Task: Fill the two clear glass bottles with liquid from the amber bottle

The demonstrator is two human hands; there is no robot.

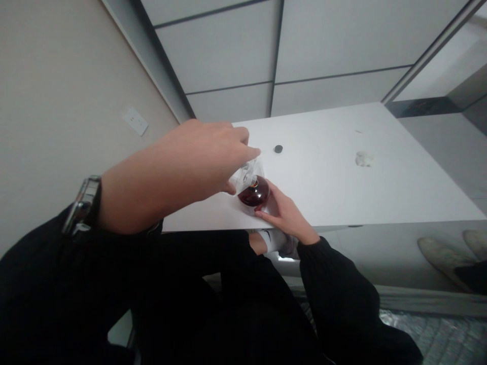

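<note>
A small round bottle of dark red liquid (254, 193) stands near the front edge of a white table (342, 172). My right hand (283, 213) is cupped round its right side and steadies it. My left hand (190, 162) is raised close to the camera, fingers pinched on a clear glass-like piece (247, 175) right above the bottle's top. What that piece is exactly I cannot make out. A metal watch (81, 205) sits on my left wrist above a black sleeve.
A small dark round object (278, 149) lies on the table behind the bottle. A crumpled pale scrap (364, 158) lies further right. A wall with a white socket plate (135, 121) runs along the left. Someone's pale shoes (443, 253) show at the right under the table edge.
</note>
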